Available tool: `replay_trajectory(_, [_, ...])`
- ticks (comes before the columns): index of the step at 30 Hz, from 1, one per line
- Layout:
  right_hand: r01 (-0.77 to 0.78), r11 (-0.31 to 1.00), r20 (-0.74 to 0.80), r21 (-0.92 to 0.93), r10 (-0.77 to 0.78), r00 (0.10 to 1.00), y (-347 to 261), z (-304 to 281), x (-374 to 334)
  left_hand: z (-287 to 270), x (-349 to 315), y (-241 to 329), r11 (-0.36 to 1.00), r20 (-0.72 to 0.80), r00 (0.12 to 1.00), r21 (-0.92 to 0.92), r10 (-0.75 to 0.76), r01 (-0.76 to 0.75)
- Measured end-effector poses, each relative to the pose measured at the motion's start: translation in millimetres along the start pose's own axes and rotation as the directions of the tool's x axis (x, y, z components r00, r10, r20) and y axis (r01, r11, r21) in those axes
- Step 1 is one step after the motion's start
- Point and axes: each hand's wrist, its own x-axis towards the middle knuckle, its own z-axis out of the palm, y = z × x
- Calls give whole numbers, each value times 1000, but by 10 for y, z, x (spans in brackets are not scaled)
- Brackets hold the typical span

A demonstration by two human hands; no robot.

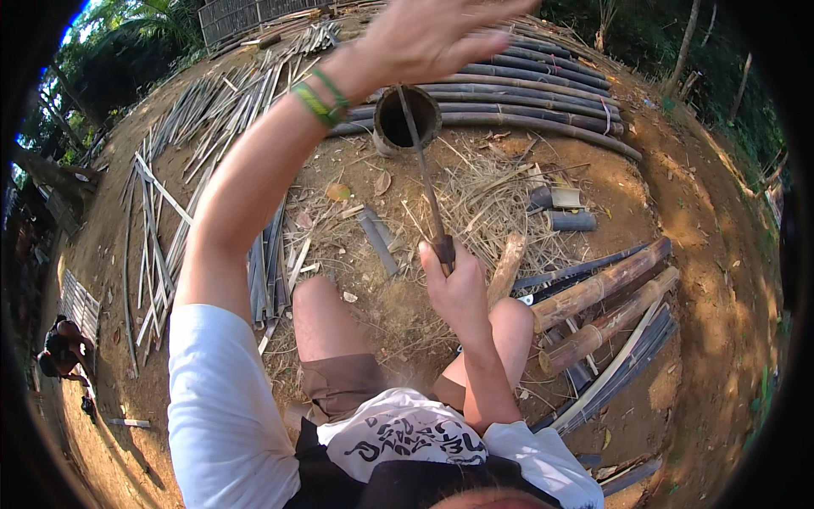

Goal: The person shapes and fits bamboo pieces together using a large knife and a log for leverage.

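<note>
My right hand [458, 284] is wrapped round the dark handle of a machete [427, 178], between my knees. Its long narrow blade, seen nearly edge-on, points away from me. The tip end overlaps the mouth of a hollow, dark-insided cylinder [383, 142]; whether they touch I cannot tell. My left arm is raised across the view, with a green and yellow band [315, 103] on the wrist. Up at the top edge, my left hand [432, 42] is somewhat blurred, fingers stretched out to the right, with nothing seen in it. Part of it is cut off.
Long dark bamboo poles [526, 119] lie stacked ahead. Split strips [157, 212] spread over the left ground. Shavings [496, 199] and short bamboo pieces [570, 221] lie ahead to the right. Thick logs [602, 284] rest beside my right knee. Another person [64, 349] bends over at far left.
</note>
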Motion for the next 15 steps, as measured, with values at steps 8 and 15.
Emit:
replay_trajectory(8, [-59, 998, -32, 30, 59, 998, -43, -14, 68, -153, -105, 289, 956, 67, 977, -203, -203, 212])
replay_trajectory(15, [196, 871, -102, 451, -167, 981, -520, 507, 492, -465, -1720, 1816, -83, 536, 161, -402, -828, 912])
